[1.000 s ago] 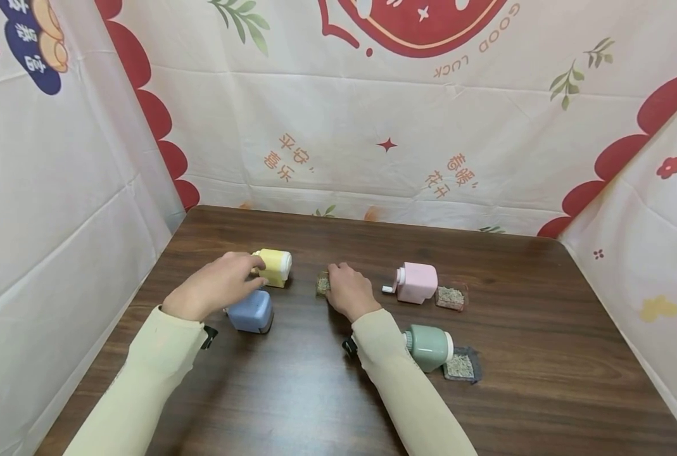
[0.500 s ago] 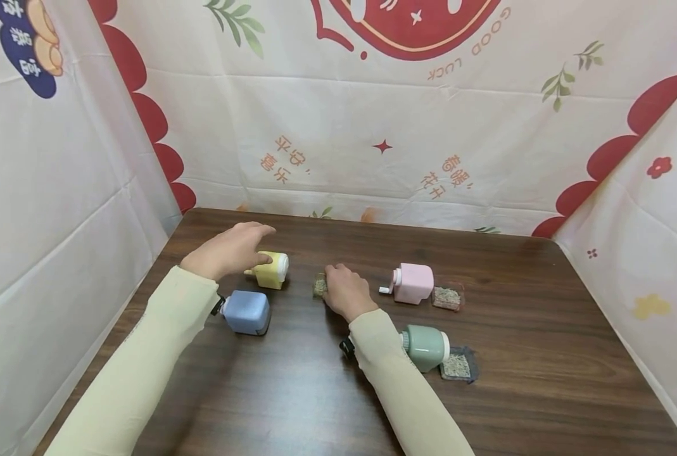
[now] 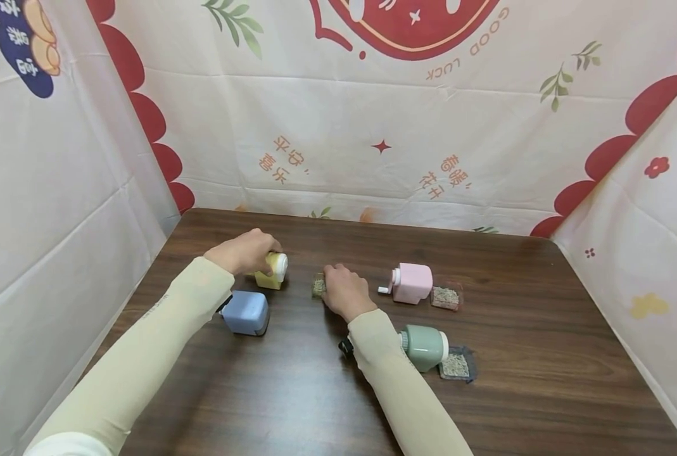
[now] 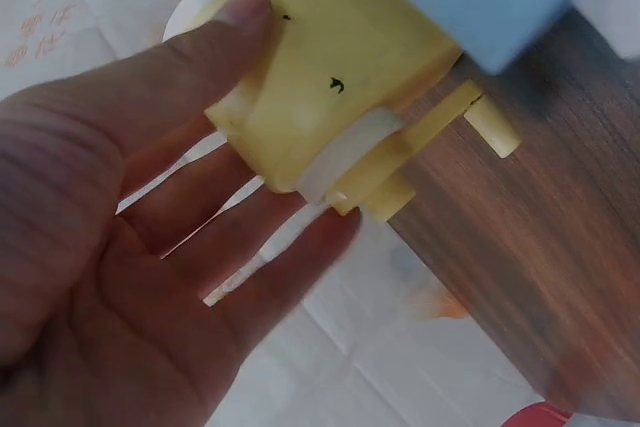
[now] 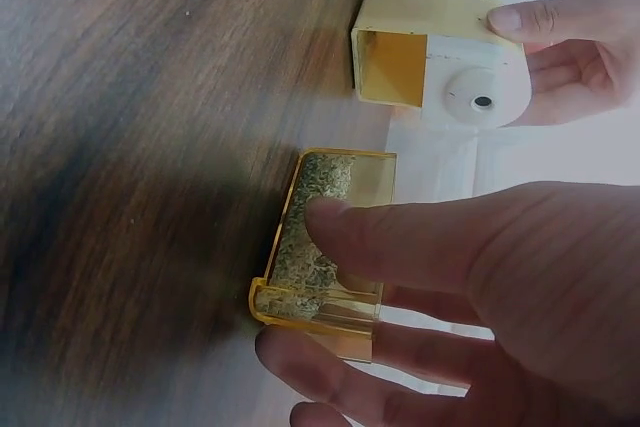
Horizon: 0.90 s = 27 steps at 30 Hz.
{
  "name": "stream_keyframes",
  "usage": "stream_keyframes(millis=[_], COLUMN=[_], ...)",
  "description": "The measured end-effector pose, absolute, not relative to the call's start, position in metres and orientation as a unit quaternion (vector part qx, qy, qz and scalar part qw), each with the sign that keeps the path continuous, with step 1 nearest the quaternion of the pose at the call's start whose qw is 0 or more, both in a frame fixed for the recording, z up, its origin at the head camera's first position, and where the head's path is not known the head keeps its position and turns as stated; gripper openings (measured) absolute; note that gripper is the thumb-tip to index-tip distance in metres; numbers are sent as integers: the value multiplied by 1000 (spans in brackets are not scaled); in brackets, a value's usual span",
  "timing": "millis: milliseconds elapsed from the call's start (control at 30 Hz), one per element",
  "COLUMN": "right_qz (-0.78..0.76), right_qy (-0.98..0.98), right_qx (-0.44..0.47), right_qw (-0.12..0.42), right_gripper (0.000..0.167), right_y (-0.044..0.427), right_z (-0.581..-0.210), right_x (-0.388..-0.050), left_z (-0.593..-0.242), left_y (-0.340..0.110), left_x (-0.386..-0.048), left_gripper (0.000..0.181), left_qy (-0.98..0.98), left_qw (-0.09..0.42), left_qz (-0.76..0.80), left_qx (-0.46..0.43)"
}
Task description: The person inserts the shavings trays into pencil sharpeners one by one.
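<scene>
My left hand (image 3: 245, 251) grips the yellow sharpener (image 3: 272, 278) from above; in the left wrist view the thumb lies on one face of the yellow body (image 4: 340, 57), fingers on the other side, its crank (image 4: 440, 117) free. The right wrist view shows an empty slot (image 5: 392, 67) in the sharpener's lower part. My right hand (image 3: 347, 292) holds a small clear yellow tray (image 3: 318, 286) of shavings, right of the sharpener and apart from it. Up close, the thumb presses on the shavings (image 5: 310, 217) and fingers lie along the tray's other side.
A blue sharpener (image 3: 246, 313) stands just in front of the yellow one. To the right are a pink sharpener (image 3: 415, 283) beside a tray of shavings (image 3: 446, 297), and a green sharpener (image 3: 426, 347) beside a dark tray (image 3: 455, 365). Patterned cloth (image 3: 338, 126) hangs behind the table (image 3: 292, 392).
My left hand lifted off the yellow sharpener's side, moved over its top and closed round it. My right hand has stayed at the tray. The head view has shifted slightly.
</scene>
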State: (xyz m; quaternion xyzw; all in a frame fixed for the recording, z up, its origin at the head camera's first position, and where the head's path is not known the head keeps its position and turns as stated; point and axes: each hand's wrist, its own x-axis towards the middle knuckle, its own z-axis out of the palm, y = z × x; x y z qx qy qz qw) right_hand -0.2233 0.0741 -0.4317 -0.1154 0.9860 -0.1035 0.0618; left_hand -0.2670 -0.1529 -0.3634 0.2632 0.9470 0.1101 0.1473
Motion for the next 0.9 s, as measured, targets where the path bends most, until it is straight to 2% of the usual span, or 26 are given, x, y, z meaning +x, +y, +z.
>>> stream_keyframes(millis=[367, 733, 900], right_qz=[-117, -118, -123], right_qy=[984, 982, 978], right_qx=[-107, -142, -154], right_qw=[75, 49, 65], right_gripper=[44, 40, 40], right_y=[72, 54, 42], right_z=[-428, -424, -425], right_x=[-224, -229, -233], left_z=[-360, -357, -357], left_y=[-149, -141, -140], left_x=[-266, -265, -265], left_gripper=[37, 32, 31], left_qy=[950, 954, 955], left_qw=[149, 158, 155], left_qz=[95, 89, 82], left_qx=[257, 238, 240])
